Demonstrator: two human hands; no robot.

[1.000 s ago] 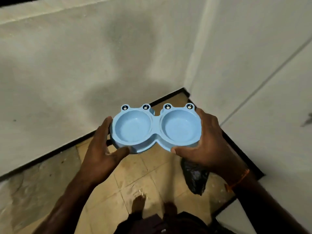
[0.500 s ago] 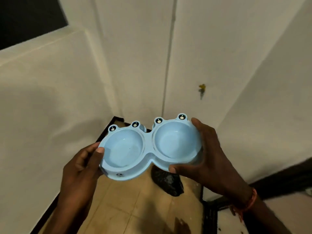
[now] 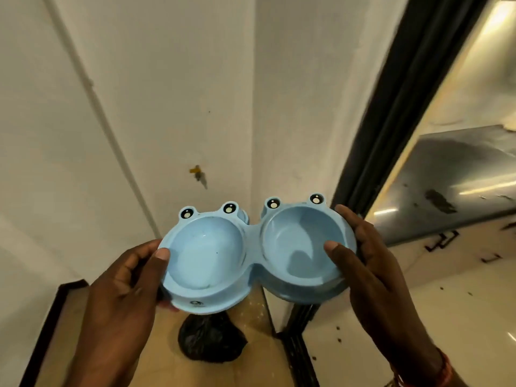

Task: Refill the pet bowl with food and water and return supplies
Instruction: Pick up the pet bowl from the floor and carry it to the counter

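The person is holding the blue double pet bowl (image 3: pixel 255 254) in the air, both cups empty. The left hand (image 3: pixel 122 291) is gripping its left end and the right hand (image 3: pixel 371 269) its right end. Keeping it level is helping while carrying it to the filling place.

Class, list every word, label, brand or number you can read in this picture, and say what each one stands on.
No text can be read.
Small dark mark on the front wall of the blue double pet bowl, below the left basin: too small and blurred to read.
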